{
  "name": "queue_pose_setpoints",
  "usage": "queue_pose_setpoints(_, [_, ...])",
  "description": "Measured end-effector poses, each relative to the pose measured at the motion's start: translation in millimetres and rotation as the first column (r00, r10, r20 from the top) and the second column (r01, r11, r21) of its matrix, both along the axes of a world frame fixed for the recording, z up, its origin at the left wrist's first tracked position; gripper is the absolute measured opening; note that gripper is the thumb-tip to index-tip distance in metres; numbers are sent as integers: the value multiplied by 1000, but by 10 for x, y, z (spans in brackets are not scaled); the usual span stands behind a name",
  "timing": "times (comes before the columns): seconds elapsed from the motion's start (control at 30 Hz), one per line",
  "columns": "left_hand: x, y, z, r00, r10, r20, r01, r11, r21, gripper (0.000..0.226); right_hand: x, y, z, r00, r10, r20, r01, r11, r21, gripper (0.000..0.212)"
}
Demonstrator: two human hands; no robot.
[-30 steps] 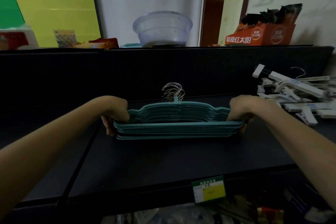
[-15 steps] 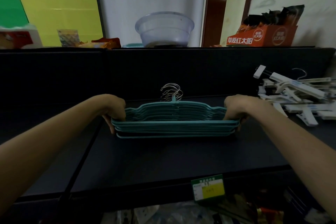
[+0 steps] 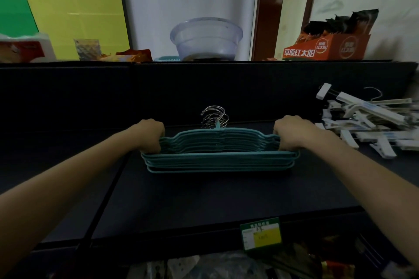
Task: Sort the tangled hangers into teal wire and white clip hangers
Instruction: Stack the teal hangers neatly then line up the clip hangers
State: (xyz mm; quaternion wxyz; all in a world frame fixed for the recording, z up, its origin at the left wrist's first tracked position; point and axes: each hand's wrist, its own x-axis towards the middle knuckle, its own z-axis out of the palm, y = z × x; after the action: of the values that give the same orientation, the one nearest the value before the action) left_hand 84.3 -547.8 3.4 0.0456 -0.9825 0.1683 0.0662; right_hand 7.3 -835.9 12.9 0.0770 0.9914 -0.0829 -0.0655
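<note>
Squarely at the middle of a dark shelf (image 3: 204,199), grips a tidy stack of teal wire hangers (image 3: 218,158) at both ends. Clasps the stack's left shoulder with the left hand (image 3: 150,135), fingers curled down over the wires, knuckles up. Clasps the right shoulder with the right hand (image 3: 288,132) in the same manner. Holds the bundle level, long bottom bars toward the camera, silver hooks (image 3: 214,118) bunched at the back and curling upward. Cannot tell whether the lowest bar touches the shelf or hangs just above it.

Shows white clip hangers (image 3: 367,124) heaped loosely at the right end of the same shelf, well apart from the teal stack, near the right forearm. Carries, on the shelf's front lip, a green price tag (image 3: 261,233) with a yellow panel; print too small to read.

Displays, on the ledge above and to the right, an orange box (image 3: 326,48) lettered 草原红太阳 in white on its front, with round logos on two faces, their characters too blurred to read with confidence, and dark sachets poking from the open top. Sets, at the centre of that ledge, a clear plastic bowl (image 3: 206,39); farther left, a red-and-white package (image 3: 22,48), wording illegible. Backs the left side with a yellow board (image 3: 74,16) and a green board (image 3: 13,7) against the wall.
</note>
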Motion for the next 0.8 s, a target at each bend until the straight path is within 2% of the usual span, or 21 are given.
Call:
queue_pose_setpoints(0.1, [-19,-29,20,999,-33,15,33,998,54,9,25,-5,0,999,33,-28,-34,999,-38,27])
queue_pose_setpoints(0.23, [-31,-63,32,999,-52,15,50,995,83,24,29,-7,35,993,70,-90,-67,997,39,10])
queue_pose_setpoints(0.33, [-4,-81,-9,993,-118,29,117,993,10,24,17,-13,32,991,102,-90,-92,989,113,27])
queue_pose_setpoints(0.43, [1,-80,-20,985,-168,49,168,986,16,18,34,-31,19,988,143,-64,-136,985,105,28])
queue_pose_setpoints(0.6, [27,-91,-18,976,-214,40,212,976,53,20,83,-40,54,976,171,-135,-159,982,98,24])
queue_pose_setpoints(0.73, [69,15,66,971,-217,-101,214,976,-32,23,65,-121,171,964,177,-200,-130,965,226,26])
queue_pose_setpoints(0.8, [79,95,138,952,-239,-190,221,969,-110,20,44,-171,230,960,211,-184,-159,952,262,21])
